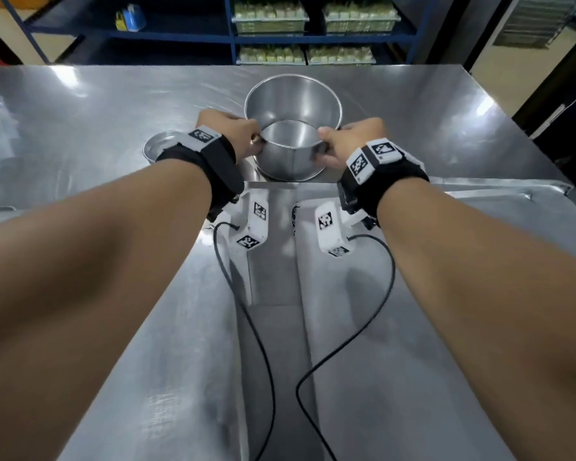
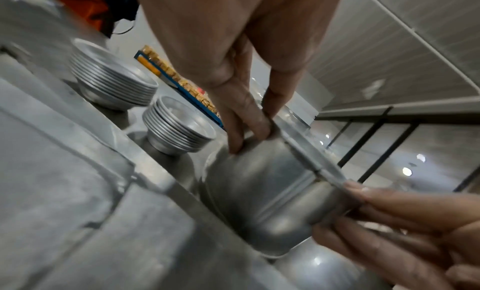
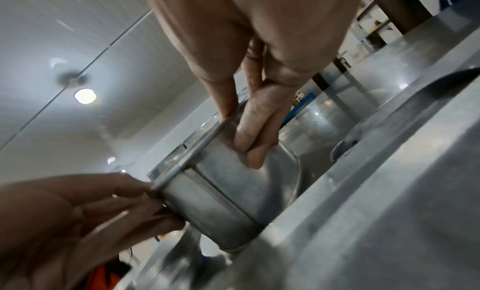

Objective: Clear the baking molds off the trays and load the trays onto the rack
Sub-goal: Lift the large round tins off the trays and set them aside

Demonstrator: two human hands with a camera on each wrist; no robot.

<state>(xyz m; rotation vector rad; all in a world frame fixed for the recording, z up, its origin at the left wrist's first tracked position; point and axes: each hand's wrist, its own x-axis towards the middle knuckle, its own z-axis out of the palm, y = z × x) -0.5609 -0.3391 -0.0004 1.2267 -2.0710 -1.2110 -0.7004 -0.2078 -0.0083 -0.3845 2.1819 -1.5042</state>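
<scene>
A round, straight-walled metal baking mold [image 1: 288, 154] is just beyond the far edge of the trays. My left hand [image 1: 255, 141] pinches its rim on the left, thumb inside and fingers [image 2: 246, 121] down the outer wall. On the opposite side my right hand [image 1: 325, 144] grips the rim the same way, fingers [image 3: 253, 125] on the wall. The mold [image 2: 267, 191] [image 3: 226, 183] is tilted in both wrist views; whether it touches the table I cannot tell. Two metal trays [image 1: 187, 327] [image 1: 499, 191] lie side by side under my forearms.
A larger metal tin [image 1: 293, 94] stands directly behind the held mold. Two stacks of small flared molds [image 2: 114, 76] [image 2: 179, 125] sit to the left; one stack [image 1: 160, 148] shows in the head view. Blue shelving [image 1: 233, 38] with filled crates lies past the steel table [image 1: 80, 104].
</scene>
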